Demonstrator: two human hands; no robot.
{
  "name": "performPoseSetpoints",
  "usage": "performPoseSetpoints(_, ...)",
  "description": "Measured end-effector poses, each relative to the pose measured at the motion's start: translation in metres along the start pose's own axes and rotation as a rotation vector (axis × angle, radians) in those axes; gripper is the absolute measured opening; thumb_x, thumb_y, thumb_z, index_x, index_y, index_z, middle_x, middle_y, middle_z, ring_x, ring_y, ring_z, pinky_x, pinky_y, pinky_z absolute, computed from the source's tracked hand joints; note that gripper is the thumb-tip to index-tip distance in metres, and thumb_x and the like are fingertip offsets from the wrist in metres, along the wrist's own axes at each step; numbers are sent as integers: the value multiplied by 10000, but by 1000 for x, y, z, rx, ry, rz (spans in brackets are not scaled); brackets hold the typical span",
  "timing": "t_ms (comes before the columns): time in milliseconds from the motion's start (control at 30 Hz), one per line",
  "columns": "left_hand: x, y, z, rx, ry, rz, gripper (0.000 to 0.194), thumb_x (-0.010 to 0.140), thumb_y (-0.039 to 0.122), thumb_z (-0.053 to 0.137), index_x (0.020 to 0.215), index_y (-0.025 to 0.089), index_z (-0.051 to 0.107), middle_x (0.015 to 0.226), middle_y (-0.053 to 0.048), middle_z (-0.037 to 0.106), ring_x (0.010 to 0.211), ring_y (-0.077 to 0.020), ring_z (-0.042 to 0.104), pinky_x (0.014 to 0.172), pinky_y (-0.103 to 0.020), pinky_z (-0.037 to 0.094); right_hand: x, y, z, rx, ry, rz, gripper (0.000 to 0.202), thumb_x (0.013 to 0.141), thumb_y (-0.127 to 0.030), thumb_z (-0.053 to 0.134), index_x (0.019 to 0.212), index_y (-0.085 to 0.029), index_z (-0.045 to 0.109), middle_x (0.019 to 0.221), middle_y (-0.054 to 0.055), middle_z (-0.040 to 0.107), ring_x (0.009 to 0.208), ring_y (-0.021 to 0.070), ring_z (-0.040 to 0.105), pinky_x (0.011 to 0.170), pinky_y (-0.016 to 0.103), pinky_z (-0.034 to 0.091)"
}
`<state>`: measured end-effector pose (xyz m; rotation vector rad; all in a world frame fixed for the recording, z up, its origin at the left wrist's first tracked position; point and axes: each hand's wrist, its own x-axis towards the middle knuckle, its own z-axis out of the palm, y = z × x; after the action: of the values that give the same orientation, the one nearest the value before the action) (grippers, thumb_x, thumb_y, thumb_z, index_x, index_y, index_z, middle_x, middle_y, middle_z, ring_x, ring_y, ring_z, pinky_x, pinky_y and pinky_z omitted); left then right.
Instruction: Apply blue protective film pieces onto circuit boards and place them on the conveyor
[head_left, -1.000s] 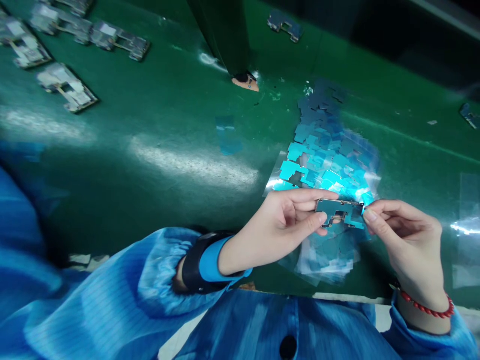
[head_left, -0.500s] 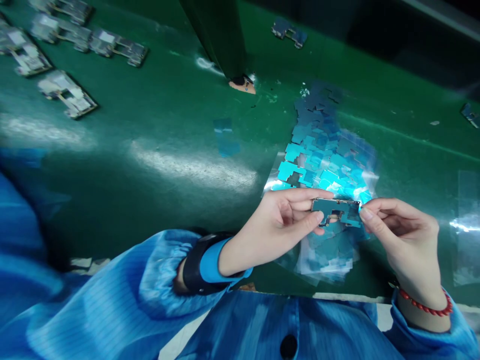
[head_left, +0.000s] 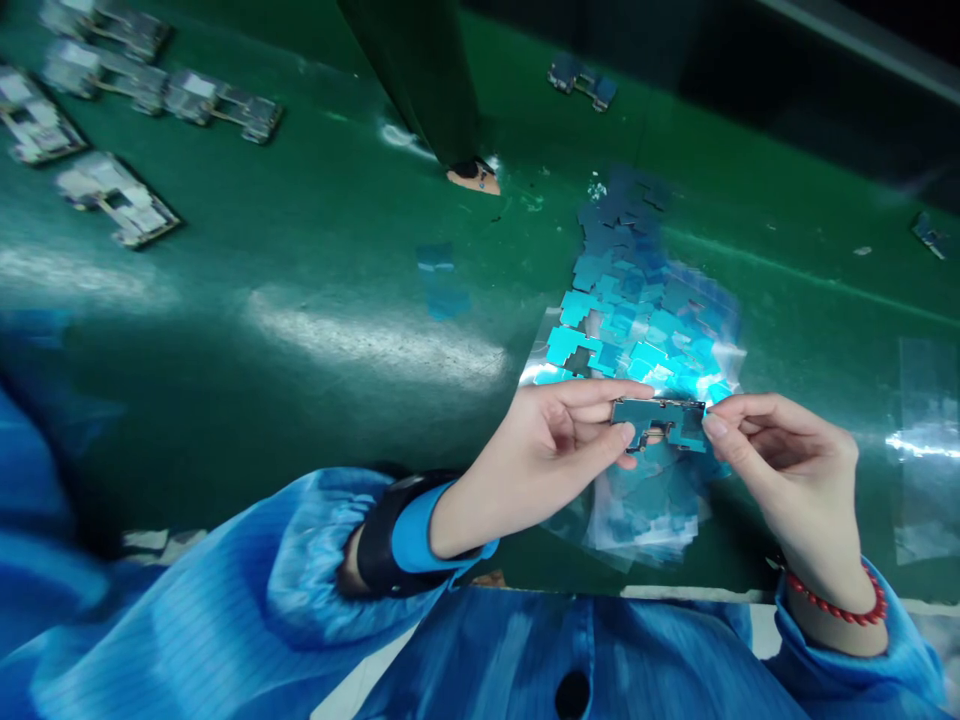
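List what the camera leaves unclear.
Head view: far face of the held circuit board, turned away.
Head view: finger parts of the left hand, behind that board.
Head view: what exactly the right hand touches; too small.
Head view: number of blue film pieces; they overlap.
Head view: left end of the leftmost circuit board, cut off by the edge.

Left hand [head_left: 566, 440] pinches, palm inward; right hand [head_left: 787, 460] pinches (fingers curled).

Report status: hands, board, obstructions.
Left hand gripping circuit board; right hand at its right end. Blue film pieces spread on the table just beyond; nothing visibly blocking the hands.
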<state>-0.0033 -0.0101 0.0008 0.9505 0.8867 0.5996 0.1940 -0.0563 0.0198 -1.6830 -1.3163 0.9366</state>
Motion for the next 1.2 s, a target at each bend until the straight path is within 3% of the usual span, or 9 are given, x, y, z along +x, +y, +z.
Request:
performPoseSetpoints(200,0,3,1,-24,-5,7,312,820,151,635,1126,97,660,780,-38,780,723,-141,743,693,-166,607,0,-1,1,-32,18,-26,104,771,-134,740,803,-226,704,692,-30,691,606,89,648,585,145,563)
performPoseSetpoints(533,0,4,-1,-54,-2,-34,287,818,151,648,1102,126,675,793,-22,781,726,-158,746,698,-206,617,1,-3,1,-62,29,-9,58,777,-213,748,770,-217,691,674,-5,681,565,125,634,535,220,565)
performPoseSetpoints(767,-2,2,-3,-50,-9,-60,301,832,182,651,1131,149,666,819,-25,783,724,-153,743,715,-221,610,0,-2,0,-32,17,-7,73,781,-167,736,777,-222,689,685,-19,682,578,104,634,565,190,563)
performPoseSetpoints(1200,-1,3,-3,-43,-6,-75,300,822,178,656,1121,155,671,803,-21,782,692,-149,741,698,-215,603,1,-3,1,-54,18,-5,74,791,-244,741,754,-218,683,663,-9,668,549,115,619,533,213,558)
